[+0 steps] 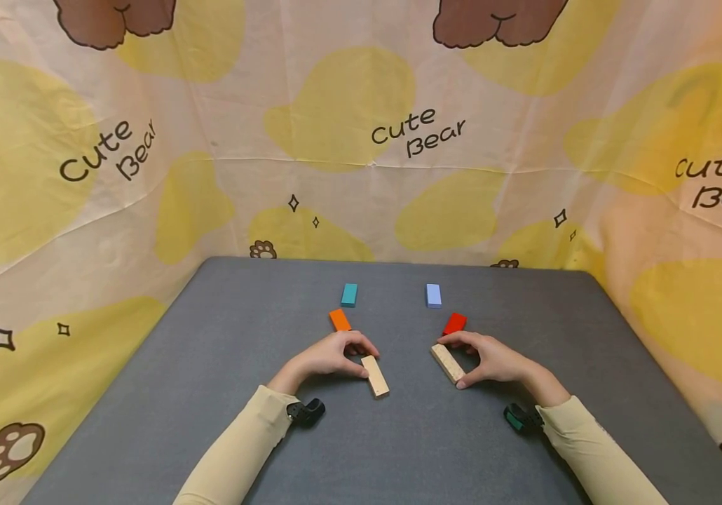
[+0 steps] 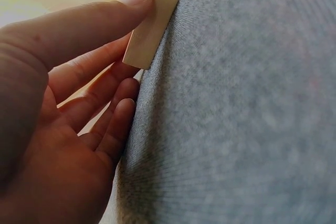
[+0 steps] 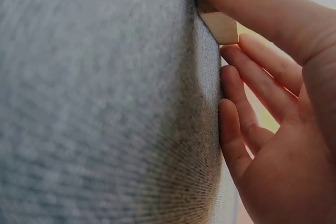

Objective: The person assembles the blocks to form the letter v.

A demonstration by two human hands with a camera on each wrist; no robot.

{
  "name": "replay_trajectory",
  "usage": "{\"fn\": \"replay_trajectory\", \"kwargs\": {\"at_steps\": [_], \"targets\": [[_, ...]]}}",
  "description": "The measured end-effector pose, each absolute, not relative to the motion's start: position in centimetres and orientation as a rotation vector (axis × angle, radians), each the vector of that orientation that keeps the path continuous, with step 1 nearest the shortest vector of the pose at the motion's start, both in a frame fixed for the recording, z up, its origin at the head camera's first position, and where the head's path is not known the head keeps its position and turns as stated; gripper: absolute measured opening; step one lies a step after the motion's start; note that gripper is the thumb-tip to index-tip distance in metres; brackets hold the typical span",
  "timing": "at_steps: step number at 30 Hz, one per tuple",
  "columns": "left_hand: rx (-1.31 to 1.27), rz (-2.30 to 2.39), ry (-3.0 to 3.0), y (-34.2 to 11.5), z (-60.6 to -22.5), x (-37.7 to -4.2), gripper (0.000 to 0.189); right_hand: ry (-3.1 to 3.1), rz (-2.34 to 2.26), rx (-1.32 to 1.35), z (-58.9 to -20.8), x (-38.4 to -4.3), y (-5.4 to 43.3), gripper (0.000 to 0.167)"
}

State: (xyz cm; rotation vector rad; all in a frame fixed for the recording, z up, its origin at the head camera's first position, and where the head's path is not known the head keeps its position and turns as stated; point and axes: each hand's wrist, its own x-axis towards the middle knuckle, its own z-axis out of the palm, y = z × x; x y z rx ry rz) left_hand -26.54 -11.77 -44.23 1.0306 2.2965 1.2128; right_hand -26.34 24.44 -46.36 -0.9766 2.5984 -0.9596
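Note:
In the head view, my left hand (image 1: 334,353) grips a plain wooden block (image 1: 376,377) lying on the grey table. Its thumb presses the near side of the block (image 2: 152,24) in the left wrist view, and the index fingertip reaches its far end. My right hand (image 1: 490,358) spans a second wooden block (image 1: 448,363), thumb at the near end and index finger at the far end. Most of that block (image 3: 220,27) is hidden behind the thumb in the right wrist view. Both blocks lie slanted, their far ends pointing left.
Beyond the left hand lie an orange block (image 1: 339,320) and a teal block (image 1: 349,295). A red block (image 1: 454,323) sits just past the right fingers, with a light blue block (image 1: 433,296) farther back. Printed cloth (image 1: 336,189) surrounds the grey table (image 1: 260,301).

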Motion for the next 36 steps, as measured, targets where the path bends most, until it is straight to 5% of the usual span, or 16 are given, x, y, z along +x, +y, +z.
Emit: {"fn": "replay_trajectory", "kwargs": {"at_steps": [36], "targets": [[1.020,1.209,2.314,-11.8,-44.3,-26.4,0.037,2.613,-1.126,-0.893,-46.2,-25.6,22.9,0.077]]}}
